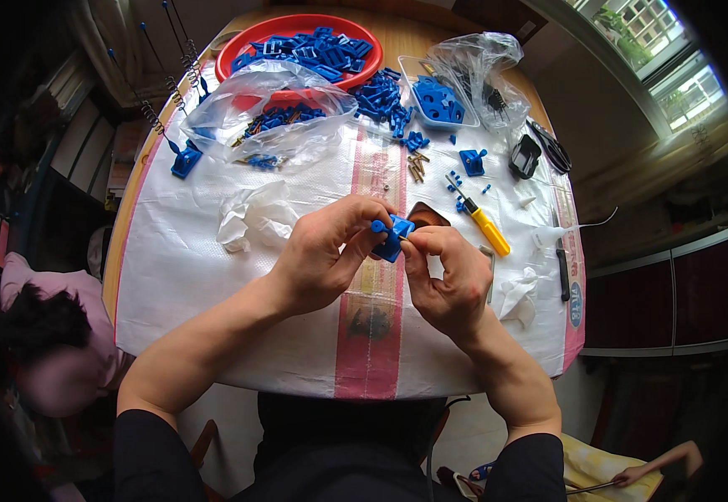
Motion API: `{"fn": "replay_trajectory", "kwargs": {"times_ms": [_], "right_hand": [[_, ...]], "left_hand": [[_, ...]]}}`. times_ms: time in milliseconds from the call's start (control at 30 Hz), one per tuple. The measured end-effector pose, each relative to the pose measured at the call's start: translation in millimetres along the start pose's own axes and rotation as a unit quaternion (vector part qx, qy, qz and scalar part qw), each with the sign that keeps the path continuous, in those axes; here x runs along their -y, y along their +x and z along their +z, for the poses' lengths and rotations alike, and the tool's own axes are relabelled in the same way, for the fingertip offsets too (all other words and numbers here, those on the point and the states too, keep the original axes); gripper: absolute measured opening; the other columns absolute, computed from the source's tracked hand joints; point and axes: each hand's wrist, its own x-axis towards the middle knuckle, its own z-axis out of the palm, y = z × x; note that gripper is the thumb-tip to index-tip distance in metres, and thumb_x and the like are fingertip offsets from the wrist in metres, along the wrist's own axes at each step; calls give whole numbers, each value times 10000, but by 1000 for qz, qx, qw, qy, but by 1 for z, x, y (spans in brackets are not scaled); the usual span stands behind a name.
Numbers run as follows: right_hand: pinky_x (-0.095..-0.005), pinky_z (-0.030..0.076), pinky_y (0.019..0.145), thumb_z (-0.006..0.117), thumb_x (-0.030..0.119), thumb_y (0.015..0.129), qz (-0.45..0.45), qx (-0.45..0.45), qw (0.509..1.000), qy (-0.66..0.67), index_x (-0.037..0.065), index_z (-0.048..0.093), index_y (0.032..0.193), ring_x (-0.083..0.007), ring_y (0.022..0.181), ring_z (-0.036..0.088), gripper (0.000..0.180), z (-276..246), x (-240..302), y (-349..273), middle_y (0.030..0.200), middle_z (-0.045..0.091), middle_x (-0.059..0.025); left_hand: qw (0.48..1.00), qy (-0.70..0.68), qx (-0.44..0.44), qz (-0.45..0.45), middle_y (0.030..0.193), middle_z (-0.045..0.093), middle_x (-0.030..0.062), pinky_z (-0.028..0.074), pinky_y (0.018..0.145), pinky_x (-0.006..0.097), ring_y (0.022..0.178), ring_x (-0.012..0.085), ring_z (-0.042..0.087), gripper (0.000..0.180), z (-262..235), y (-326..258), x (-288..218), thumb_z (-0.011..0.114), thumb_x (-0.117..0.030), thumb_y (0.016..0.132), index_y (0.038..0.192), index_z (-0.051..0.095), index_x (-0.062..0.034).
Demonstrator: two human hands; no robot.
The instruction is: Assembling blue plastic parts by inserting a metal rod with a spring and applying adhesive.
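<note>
Covering round table (397,38), white woven sheet (197,276)

A white woven sheet (197,276) with pink stripes covers the round wooden table (397,33). At the far side sits a red tray (238,46) heaped with blue plastic parts, and just nearer it a clear bag (272,117) holds more. To the far right, another clear bag (473,63) lies over a small tray of blue pieces (439,100). A yellow-handled screwdriver (485,224) lies right of centre, near a few brass screws (417,166). Black scissors (552,146) rest at the right edge. A crumpled white glove (251,216) lies left of centre.
</note>
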Motion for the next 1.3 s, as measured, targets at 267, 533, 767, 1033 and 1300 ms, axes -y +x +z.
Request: {"fn": "replay_trajectory", "kwargs": {"times_ms": [267,533,767,1033,1300], "right_hand": [[-329,534,598,737,-44,752,21,41,998,43,0,643,933,-261,706,676,209,-2,-3,2,830,678,-133],[-328,536,614,733,-61,729,45,55,996,49,9,656,931,-253,731,679,227,-5,-9,6,838,684,-115],[-313,534,606,729,-45,771,97,76,989,82,6,643,918,-225,712,671,177,-5,-10,7,832,676,-114],[-247,531,596,709,-1,851,316,60,867,380,3,615,951,-111,723,650,137,0,-21,-9,848,681,-79],[-265,552,666,659,6,896,355,68,812,458,2,537,1113,-132,780,660,249,1,-12,-2,901,681,-110]], "left_hand": [[997,-58,-49,20,1207,581,154,528,898,304,1028,180,627,178,5,-1,11,528,38,952,1122,575,16],[979,-185,-71,-44,1239,562,137,514,949,330,1120,194,594,327,7,0,14,566,67,920,1242,527,22],[976,-192,-86,-53,1174,581,108,521,950,330,1098,177,596,399,8,1,7,600,74,897,1278,489,26],[975,-204,-70,-60,1055,624,102,527,888,294,1036,158,617,438,11,-1,15,647,60,873,1274,478,9],[984,-145,-101,-29,1155,565,98,540,884,294,1010,144,606,500,13,-2,16,692,62,834,1278,469,4]]}}
